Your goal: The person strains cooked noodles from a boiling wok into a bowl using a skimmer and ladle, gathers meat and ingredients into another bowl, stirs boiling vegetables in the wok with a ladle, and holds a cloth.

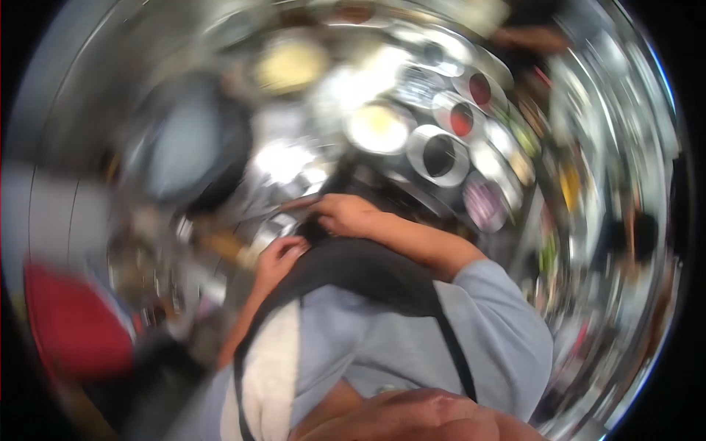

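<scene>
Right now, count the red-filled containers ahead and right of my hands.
2: one red-filled container beyond your right hand, and a darker red-filled container further right. Blur may hide others.

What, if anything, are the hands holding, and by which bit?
It can't be told: the left hand and right hand are near the black apron, but blur hides whether either grips anything.

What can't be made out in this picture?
Head view, all:
- Whether the left hand or right hand holds anything: motion blur.
- What the dark pan contains: blur.
- What the red contents are: blurred, small.
- Another person's arm, upper right: blurred; body cut off by the edge.
</scene>
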Tool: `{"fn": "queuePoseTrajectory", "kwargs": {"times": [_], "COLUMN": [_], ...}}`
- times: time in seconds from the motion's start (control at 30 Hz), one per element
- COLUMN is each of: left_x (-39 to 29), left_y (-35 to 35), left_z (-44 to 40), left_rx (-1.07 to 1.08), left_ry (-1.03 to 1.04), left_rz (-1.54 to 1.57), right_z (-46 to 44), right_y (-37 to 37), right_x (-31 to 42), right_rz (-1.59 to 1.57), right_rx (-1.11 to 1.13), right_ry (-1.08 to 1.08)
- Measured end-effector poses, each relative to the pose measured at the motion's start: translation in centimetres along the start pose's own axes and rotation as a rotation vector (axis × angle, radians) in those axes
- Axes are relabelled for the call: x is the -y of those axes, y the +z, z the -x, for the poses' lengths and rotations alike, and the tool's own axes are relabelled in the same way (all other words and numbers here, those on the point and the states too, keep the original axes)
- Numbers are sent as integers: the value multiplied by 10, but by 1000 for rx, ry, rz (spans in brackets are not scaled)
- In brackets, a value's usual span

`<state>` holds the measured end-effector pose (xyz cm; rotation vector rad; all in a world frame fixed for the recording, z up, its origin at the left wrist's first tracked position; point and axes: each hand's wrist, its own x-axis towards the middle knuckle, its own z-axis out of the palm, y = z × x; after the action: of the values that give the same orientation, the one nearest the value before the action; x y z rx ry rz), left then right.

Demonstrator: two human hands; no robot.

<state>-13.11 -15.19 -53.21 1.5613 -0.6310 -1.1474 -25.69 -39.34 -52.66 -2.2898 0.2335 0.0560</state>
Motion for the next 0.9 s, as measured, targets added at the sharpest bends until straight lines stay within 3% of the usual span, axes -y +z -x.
{"fn": "queuePoseTrajectory", "kwargs": {"times": [0.13, 0.2, 0.27, 0.33, 0.4, 0.47, 0.53, 0.63, 0.67, 0.7, 0.73, 0.77, 0.83, 0.87, 0.9], "left_x": [-8, -26, -41, -61, -78, -95, -112, -118, -118, -123, -129, -127, -107, -102, -105], "left_y": [42, 77, 118, 168, 211, 256, 290, 311, 310, 308, 302, 290, 260, 245, 232], "left_z": [-58, -81, -100, -111, -119, -120, -122, -123, -124, -121, -118, -117, -111, -106, -96], "left_rx": [293, 406, 498, 551, 640, 662, 773, 780, 788, 765, 714, 673, 571, 511, 445], "left_ry": [67, 20, -40, -63, -34, -14, 109, 185, 196, 188, 176, 170, 95, 118, 26], "left_rz": [95, 102, -4, -51, -159, -141, -266, -316, -305, -328, -354, -344, -259, -250, -134], "right_z": [144, 216, 287, 352, 408, 476, 503, 529, 527, 503, 516, 492, 468, 445, 414], "right_y": [-29, -29, -31, -12, -36, -26, -62, -70, -66, -102, -73, -92, -83, -94, -113], "right_x": [-50, -65, -63, -91, -102, -174, -193, -234, -244, -189, -229, -188, -162, -148, -123], "right_rz": [-57, -19, -260, -943, -1263, -1593, -1474, -1306, -1242, -1197, -1099, -1119, -775, -709, -712], "right_rx": [-497, -801, -1145, -1441, -1783, -2014, -2322, -2729, -2770, -2686, -2689, -2548, -2226, -2084, -1906], "right_ry": [250, 518, 729, 878, 866, 540, 442, 568, 606, 938, 803, 746, 955, 949, 1090]}}
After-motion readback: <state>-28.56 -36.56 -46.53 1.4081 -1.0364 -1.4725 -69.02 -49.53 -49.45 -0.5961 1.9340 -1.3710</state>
